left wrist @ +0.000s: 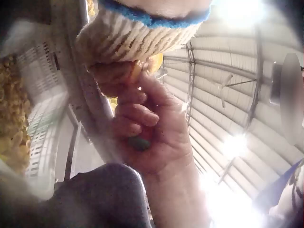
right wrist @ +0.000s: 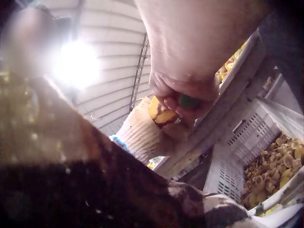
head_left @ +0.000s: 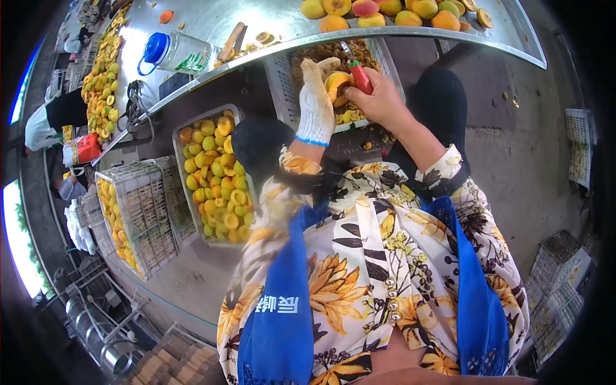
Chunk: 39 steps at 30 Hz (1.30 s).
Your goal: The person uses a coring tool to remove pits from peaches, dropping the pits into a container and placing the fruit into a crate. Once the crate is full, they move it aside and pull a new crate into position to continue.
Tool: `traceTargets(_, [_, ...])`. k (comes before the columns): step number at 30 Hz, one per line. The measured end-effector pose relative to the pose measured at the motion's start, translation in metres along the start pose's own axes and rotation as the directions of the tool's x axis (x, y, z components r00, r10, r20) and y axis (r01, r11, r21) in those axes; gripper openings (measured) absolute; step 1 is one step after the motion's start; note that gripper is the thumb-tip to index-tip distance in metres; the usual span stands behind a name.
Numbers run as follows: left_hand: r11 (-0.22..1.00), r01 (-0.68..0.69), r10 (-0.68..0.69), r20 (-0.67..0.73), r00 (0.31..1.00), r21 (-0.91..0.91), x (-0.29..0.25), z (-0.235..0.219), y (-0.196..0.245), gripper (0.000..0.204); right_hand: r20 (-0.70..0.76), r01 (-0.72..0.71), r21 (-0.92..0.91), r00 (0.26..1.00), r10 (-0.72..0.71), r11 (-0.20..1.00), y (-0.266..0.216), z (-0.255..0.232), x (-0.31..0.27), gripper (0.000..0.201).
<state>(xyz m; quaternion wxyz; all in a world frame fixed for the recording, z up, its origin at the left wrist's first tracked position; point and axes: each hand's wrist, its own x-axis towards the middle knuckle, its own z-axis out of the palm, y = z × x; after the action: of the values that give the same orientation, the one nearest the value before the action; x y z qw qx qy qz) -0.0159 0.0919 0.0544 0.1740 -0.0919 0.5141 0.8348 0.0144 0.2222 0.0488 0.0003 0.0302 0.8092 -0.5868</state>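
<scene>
My left hand (head_left: pixel 317 102), in a white knit glove with a blue cuff, holds a yellow-orange fruit (head_left: pixel 336 86) over a crate. The bare right hand (head_left: pixel 380 97) grips a red-handled tool (head_left: pixel 360 78) against the fruit, its metal end pointing up and away. In the left wrist view, the right hand's (left wrist: pixel 154 123) fingers curl round the handle, whose green end (left wrist: pixel 138 143) shows in the palm. From the right wrist, the fruit (right wrist: pixel 161 113) lies between the gloved hand (right wrist: pixel 145 133) and the bare fingers, its cut face partly hidden.
The white crate (head_left: pixel 282 93) below the hands holds pits and scraps. A metal table (head_left: pixel 269 16) ahead carries several fruits (head_left: pixel 408 18), a blue-capped bottle (head_left: pixel 183 52) and a wooden-handled tool (head_left: pixel 231 42). Another crate (head_left: pixel 181 173) of cut fruit stands at the left.
</scene>
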Motion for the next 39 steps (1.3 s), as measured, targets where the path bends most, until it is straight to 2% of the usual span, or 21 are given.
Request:
traceTargets(1, [0.999,-0.023,0.023,0.006,1.0,-0.041,-0.002,0.002,0.0,0.065,-0.009,0.029,0.014,1.0,-0.029,0.999,0.003,0.0,-0.001,0.034])
traceTargets(3, [0.99,-0.066,0.068,0.014,0.998,-0.125,-0.004,0.003,0.002,0.063,0.096,-0.199,0.151,0.978,0.186,0.968,-0.003,-0.002,0.0,0.033])
traceTargets(4, [0.978,-0.048,0.063,0.072,0.995,-0.201,-0.004,0.0,0.002,0.064,0.158,-0.313,0.207,0.946,0.284,0.927,-0.006,-0.003,0.0,0.032])
traceTargets(7, [0.961,-0.109,0.124,0.046,0.991,-0.255,-0.011,0.007,0.001,0.064,0.299,-0.472,0.564,0.881,0.366,0.678,-0.01,-0.007,-0.001,0.033])
traceTargets(10, [0.968,-0.069,0.084,0.055,0.995,-0.242,-0.016,0.009,0.002,0.058,0.319,-0.503,0.526,0.864,0.39,0.685,-0.006,-0.003,-0.003,0.038])
traceTargets(11, [0.971,-0.046,0.058,0.043,0.997,-0.236,-0.017,0.009,0.003,0.056,0.235,-0.406,0.371,0.911,0.339,0.835,-0.005,-0.003,-0.002,0.039])
traceTargets(12, [0.989,-0.002,0.003,0.008,1.0,-0.148,-0.014,0.004,0.001,0.052,0.165,-0.294,0.188,0.95,0.265,0.937,-0.004,-0.002,-0.001,0.04])
traceTargets(13, [0.997,0.047,-0.049,-0.032,0.998,-0.062,-0.008,-0.006,-0.002,0.049,0.113,-0.174,-0.011,0.978,0.174,0.985,-0.003,-0.001,0.0,0.042])
traceTargets(14, [0.995,0.1,-0.098,-0.077,0.992,0.023,-0.006,-0.01,-0.001,0.046,0.088,-0.139,-0.095,0.985,0.147,0.986,-0.007,0.001,-0.002,0.041])
traceTargets(16, [0.986,0.104,-0.123,-0.145,0.982,-0.131,-0.003,-0.008,-0.003,0.039,0.043,-0.068,-0.262,0.996,0.082,0.963,-0.02,0.004,-0.007,0.041])
traceTargets(17, [0.973,0.103,-0.14,-0.176,0.974,-0.205,-0.002,-0.007,-0.001,0.036,0.059,-0.071,-0.281,0.994,0.091,0.957,-0.023,0.003,-0.007,0.04])
traceTargets(18, [0.961,0.107,-0.144,-0.131,0.981,-0.257,0.0,-0.011,0.0,0.031,0.076,-0.073,-0.301,0.992,0.1,0.951,-0.023,0.002,-0.008,0.039])
traceTargets(21, [0.955,-0.007,-0.046,-0.172,0.984,-0.297,0.005,-0.017,-0.003,0.03,0.121,-0.072,-0.347,0.985,0.12,0.935,-0.021,0.008,-0.016,0.035])
traceTargets(25, [0.955,-0.028,0.01,-0.063,0.998,-0.295,0.004,-0.022,-0.006,0.031,0.168,-0.06,-0.372,0.977,0.131,0.926,-0.019,0.013,-0.021,0.028])
traceTargets(28, [0.949,-0.048,0.023,-0.083,0.996,-0.312,0.005,-0.02,-0.008,0.029,0.156,-0.052,-0.373,0.981,0.118,0.926,-0.016,0.018,-0.025,0.025])
traceTargets(31, [0.956,-0.084,0.052,-0.12,0.991,-0.28,0.008,-0.022,-0.012,0.028,0.137,-0.062,-0.371,0.983,0.121,0.927,-0.018,0.023,-0.028,0.023])
traceTargets(34, [0.975,-0.157,0.136,-0.139,0.981,-0.16,0.005,-0.02,-0.014,0.028,0.115,-0.095,-0.393,0.982,0.152,0.915,-0.019,0.029,-0.029,0.021])
traceTargets(39, [0.963,-0.233,0.202,-0.205,0.958,-0.139,0.002,-0.012,-0.013,0.023,0.076,-0.124,-0.323,0.985,0.156,0.938,-0.019,0.038,-0.031,0.02])
